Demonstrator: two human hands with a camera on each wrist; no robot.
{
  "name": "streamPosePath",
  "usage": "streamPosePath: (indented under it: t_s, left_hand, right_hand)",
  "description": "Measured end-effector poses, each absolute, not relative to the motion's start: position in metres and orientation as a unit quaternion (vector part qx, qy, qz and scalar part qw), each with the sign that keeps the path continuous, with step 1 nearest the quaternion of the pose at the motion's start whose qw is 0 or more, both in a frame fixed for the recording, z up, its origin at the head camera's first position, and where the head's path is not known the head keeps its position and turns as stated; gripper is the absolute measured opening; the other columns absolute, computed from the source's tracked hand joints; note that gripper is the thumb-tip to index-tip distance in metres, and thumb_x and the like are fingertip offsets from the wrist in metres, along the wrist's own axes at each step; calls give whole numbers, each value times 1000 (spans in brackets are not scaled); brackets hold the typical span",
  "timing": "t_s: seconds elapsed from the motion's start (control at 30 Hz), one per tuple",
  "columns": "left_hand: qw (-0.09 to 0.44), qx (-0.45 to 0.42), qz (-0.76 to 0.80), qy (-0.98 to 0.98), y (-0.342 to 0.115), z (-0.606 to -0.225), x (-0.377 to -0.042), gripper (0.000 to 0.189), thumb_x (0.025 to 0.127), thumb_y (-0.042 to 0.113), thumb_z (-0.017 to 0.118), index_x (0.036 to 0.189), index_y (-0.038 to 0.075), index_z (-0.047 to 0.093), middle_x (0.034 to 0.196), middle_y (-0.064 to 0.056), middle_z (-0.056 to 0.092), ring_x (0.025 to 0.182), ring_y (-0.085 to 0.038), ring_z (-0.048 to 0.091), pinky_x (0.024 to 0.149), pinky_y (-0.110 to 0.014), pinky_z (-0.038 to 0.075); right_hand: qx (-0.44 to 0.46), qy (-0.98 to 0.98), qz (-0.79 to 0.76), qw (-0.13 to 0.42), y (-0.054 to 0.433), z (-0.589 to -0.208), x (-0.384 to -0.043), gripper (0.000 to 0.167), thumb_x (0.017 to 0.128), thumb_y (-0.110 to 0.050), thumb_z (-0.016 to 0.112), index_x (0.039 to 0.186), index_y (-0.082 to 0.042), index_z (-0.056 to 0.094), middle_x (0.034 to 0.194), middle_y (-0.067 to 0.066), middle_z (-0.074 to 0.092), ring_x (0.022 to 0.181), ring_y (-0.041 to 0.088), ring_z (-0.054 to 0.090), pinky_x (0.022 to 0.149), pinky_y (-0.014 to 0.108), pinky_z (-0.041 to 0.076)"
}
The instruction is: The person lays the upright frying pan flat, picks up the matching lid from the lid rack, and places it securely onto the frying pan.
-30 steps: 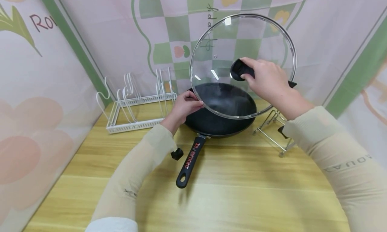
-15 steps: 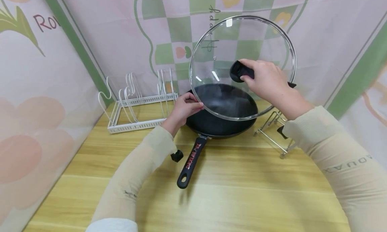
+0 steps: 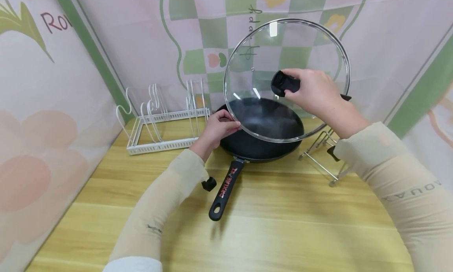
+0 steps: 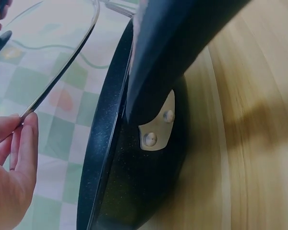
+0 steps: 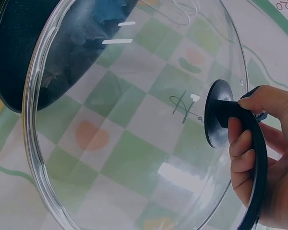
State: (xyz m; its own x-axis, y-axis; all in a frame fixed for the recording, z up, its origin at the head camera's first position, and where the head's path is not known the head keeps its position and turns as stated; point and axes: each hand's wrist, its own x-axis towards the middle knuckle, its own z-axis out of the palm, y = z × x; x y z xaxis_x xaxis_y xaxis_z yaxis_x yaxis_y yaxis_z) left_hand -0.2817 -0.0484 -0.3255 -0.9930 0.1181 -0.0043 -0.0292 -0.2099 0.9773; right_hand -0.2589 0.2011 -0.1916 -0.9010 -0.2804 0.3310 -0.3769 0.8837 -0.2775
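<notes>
A round glass lid [image 3: 311, 43] with a metal rim is held tilted, nearly upright, above the black frying pan [image 3: 260, 150]. My right hand [image 3: 316, 91] grips the lid's black handle [image 3: 283, 83], its fingers curled round it in the right wrist view. With thumb and fingertips, my left hand [image 3: 217, 129] pinches the lid's lower left rim; the left wrist view shows this pinch too. The pan sits on the wooden table, its long handle [image 3: 226, 189] pointing toward the front. Part of the pan shows through the glass. My right forearm hides part of the lid's right side.
A white rack [image 3: 159, 147] with upright wire dividers stands at the left back of the wooden table [image 3: 283, 224]. Right of the pan is a metal wire stand [image 3: 320, 165], partly behind my right sleeve. A patterned cloth [image 3: 141, 36] hangs behind.
</notes>
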Motion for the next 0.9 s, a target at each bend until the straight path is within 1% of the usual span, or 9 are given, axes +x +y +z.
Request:
streamPosePath:
  t_s: [0.13,0.27,0.33,0.4,0.63,0.8,0.9]
  left_hand:
    - [54,31,777,627,-47,-325,-281,24,91,-14,68,83,5,55,77,-6,69,73,-17,69,88,-38,58]
    - [59,29,777,626,-48,-324,-279,24,91,-14,67,83,5,55,77,-6,69,73,-17,70,89,-39,58]
    - [59,29,777,626,-48,-325,-279,24,91,-14,67,83,5,55,77,-6,69,73,-17,70,88,-38,59]
    - [59,29,777,626,-48,-325,-279,24,91,-14,67,83,5,55,77,-5,69,73,-17,70,86,-36,59]
    - [68,33,779,623,-51,-325,-276,24,91,-14,67,83,5,56,77,-5,69,73,-16,70,81,-32,59]
    - [69,36,779,622,-53,-326,-276,25,91,-15,67,83,6,56,76,-5,69,72,-16,70,79,-30,59]
    - [70,39,779,622,-54,-328,-276,25,91,-15,67,84,5,55,76,-5,69,72,-16,70,81,-32,59]
  right_hand:
    - [163,-963,168,134,203,-192,-260,57,97,-17,62,152,-12,50,138,28,58,95,43,59,70,51,46]
    - [155,-966,162,129,204,-192,-261,58,97,-19,61,153,-14,49,137,27,59,89,41,59,60,45,44]
    - [152,-967,159,127,205,-192,-262,58,97,-20,61,154,-15,48,137,27,59,88,40,58,58,44,42]
    - [151,-968,157,125,205,-192,-262,58,97,-21,61,154,-16,48,136,28,59,87,40,58,57,44,41]
    - [154,-969,154,120,204,-193,-264,59,99,-22,61,155,-16,46,137,28,59,75,35,54,55,42,38]
    - [154,-968,154,121,201,-194,-265,59,99,-24,62,155,-17,46,140,27,58,76,35,54,55,42,37]
    - [156,-968,152,122,199,-194,-266,58,100,-24,62,155,-17,46,140,26,57,75,35,54,57,42,36]
